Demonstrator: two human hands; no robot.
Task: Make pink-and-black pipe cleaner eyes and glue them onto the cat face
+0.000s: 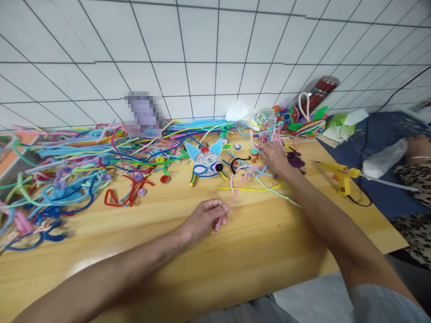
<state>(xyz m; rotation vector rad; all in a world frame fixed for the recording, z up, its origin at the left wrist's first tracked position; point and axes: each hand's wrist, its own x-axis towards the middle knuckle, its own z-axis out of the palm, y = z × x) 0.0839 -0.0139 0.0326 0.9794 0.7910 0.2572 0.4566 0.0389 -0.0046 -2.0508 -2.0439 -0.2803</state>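
My left hand (210, 216) is closed over the front of the table, pinching a pink pipe cleaner (238, 187) whose free end rises to the right. My right hand (275, 158) reaches into the loose pieces farther back, its fingers bent together and pointing left; what lies between their tips is too small to make out. Between and behind the hands stands a clear ball figure (206, 162) with light-blue pipe-cleaner ears, ringed eyes and yellow-green legs. A black pipe cleaner (233, 165) and a yellow one (251, 189) lie to its right.
Heaped pipe cleaners (77, 154) cover the left and back of the table (161, 278). A yellow glue gun (342, 176) lies on the right with its cord. A red thermos (321, 92) leans by the tiled wall. Another person's arm (417, 146) shows at far right.
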